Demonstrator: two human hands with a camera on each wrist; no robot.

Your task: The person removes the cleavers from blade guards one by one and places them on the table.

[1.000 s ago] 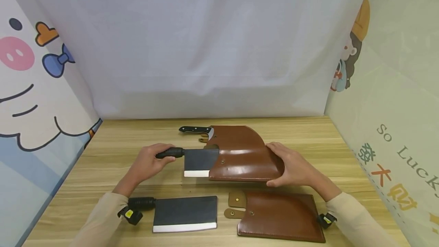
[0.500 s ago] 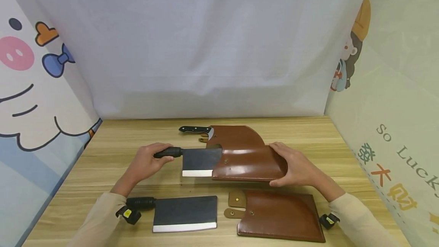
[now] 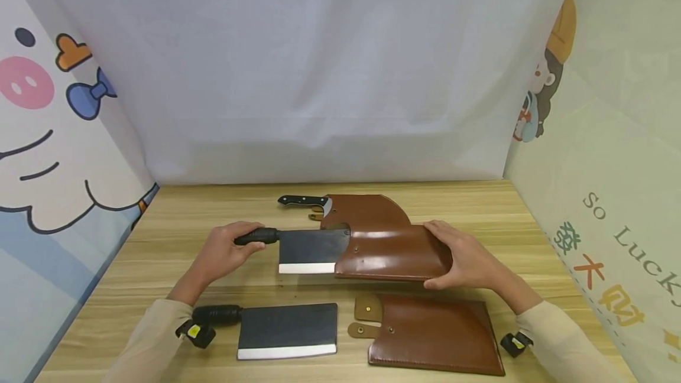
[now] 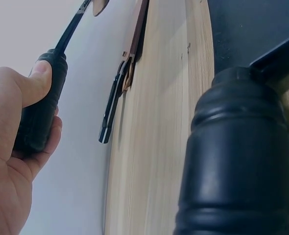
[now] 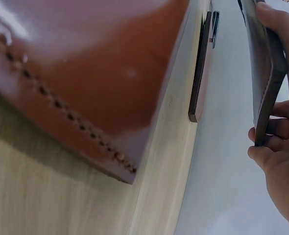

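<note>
Above the table, my left hand [image 3: 220,253] grips the black handle of a cleaver [image 3: 311,250], thumb on the near side. The blade is partly inside a brown leather sheath [image 3: 401,253]; its dark rear part and pale edge strip show, the front is hidden. My right hand [image 3: 465,259] holds the sheath by its right end, fingers over the top edge and thumb at the bottom edge. In the left wrist view the held handle [image 4: 39,107] sits between thumb and fingers. In the right wrist view the held sheath [image 5: 267,73] appears edge-on, raised off the table.
A second cleaver [image 3: 287,330] lies in front, its handle below my left wrist. Right of it lies another brown sheath [image 3: 436,336] with two snap straps. Behind, a black-handled knife [image 3: 303,201] rests in a curved brown sheath [image 3: 367,208]. A white cloth [image 3: 330,75] hangs behind the table.
My left hand has moved slightly left with the cleaver, and my right hand slightly right with the sheath. More of the blade shows outside the sheath. The other things have stayed put.
</note>
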